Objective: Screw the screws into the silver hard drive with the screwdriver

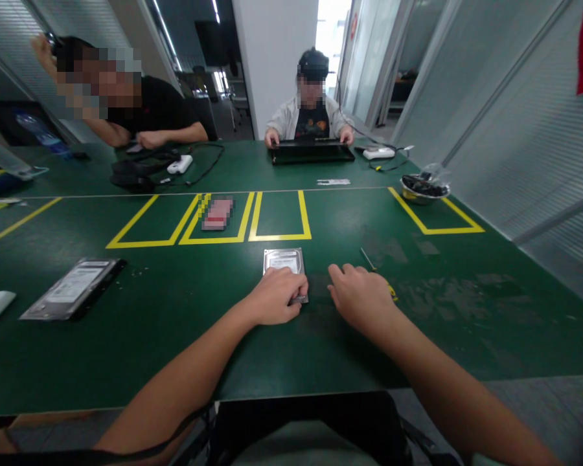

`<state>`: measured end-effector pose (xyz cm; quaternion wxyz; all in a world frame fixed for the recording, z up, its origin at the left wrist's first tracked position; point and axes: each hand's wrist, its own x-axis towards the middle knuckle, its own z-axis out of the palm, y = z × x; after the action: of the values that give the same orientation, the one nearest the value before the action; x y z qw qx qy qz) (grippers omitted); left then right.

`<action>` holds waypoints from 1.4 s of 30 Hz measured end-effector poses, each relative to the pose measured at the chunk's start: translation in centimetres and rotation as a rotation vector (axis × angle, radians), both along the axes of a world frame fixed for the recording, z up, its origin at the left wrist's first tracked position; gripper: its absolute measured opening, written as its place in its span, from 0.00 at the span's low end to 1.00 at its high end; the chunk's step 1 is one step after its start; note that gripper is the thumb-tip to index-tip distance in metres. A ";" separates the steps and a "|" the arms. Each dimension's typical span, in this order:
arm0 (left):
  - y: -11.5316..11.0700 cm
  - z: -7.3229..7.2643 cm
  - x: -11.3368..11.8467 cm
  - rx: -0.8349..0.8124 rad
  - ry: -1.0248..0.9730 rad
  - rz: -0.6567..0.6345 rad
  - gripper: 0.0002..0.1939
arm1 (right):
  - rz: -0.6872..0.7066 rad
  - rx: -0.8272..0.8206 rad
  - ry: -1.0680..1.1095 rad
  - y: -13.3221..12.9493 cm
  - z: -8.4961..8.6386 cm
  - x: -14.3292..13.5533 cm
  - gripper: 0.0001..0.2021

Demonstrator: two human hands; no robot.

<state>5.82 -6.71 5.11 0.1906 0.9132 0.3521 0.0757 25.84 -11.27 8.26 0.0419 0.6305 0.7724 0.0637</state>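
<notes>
A small silver hard drive (282, 257) with a white label lies flat on the green table in front of me. My left hand (278, 294) covers its near part, fingers curled around the drive's right side and thumb at the near edge. Off to the right of the drive, my right hand (359, 291) rests low over the tabletop, fingers apart and pointing forward and left, with nothing visible in them. Just past that hand is a screwdriver; its thin metal shaft (368, 259) and part of a yellow-and-black handle (392, 290) show, the rest hidden behind the hand.
A larger hard drive (70, 288) in a clear bag lies at the left. Yellow tape outlines (279, 237) mark the table; a pixelated red item (217, 213) sits inside one. A metal bowl of dark parts (423, 189) stands right. Two people sit opposite, one holding a black panel (313, 152).
</notes>
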 end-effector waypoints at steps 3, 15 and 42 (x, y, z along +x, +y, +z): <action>0.0 -0.1 0.0 0.013 0.009 0.005 0.08 | 0.079 -0.018 0.065 0.8 -1.2 -1.5 0.08; 0.1 0.0 0.4 0.050 0.064 0.016 0.08 | 0.320 -0.005 0.389 2.4 -6.7 0.1 0.08; -2.5 -0.4 3.7 0.357 0.257 0.381 0.18 | 0.249 0.053 0.476 3.4 -6.6 1.6 0.07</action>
<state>9.54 -9.25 4.71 -0.0369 0.8517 0.5198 0.0548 27.45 -7.85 1.63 -0.1659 0.5288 0.8301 -0.0614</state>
